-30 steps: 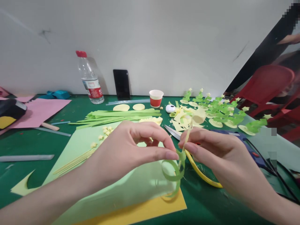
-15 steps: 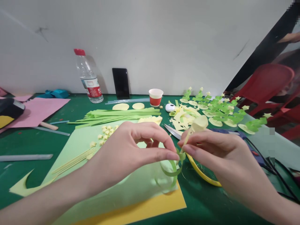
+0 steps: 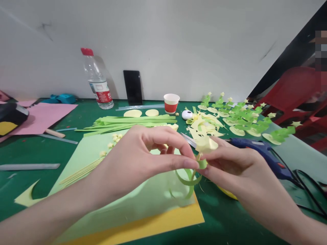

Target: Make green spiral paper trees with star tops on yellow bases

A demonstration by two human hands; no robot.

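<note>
My left hand (image 3: 153, 153) is closed in a pinch on a green paper strip (image 3: 188, 181), whose loose end hangs down in loops. From the right, my right hand (image 3: 237, 166) pinches the same strip where it curls round a thin pale yellow paper stem (image 3: 197, 157). Atop the stem is a pale yellow paper disc (image 3: 207, 145), tilted, close to my right fingers. Whether those fingertips also press on the stem is hard to see. Beneath my hands lie a light green sheet (image 3: 143, 207) and a yellow sheet (image 3: 176, 223).
Behind my hands lie green paper strips (image 3: 127, 123), pale yellow discs (image 3: 133, 113), a paper cup (image 3: 171, 103), a phone (image 3: 133, 87) and a bottle (image 3: 99, 81). At right are a blue glue gun (image 3: 263, 151), scissors (image 3: 188, 140), paper scraps (image 3: 205, 124) and several star-topped paper plants (image 3: 281, 132).
My right fingers have moved down from the stem to the green strip's curl. The disc has tilted and dropped lower, to the left. The camera view has shifted slightly.
</note>
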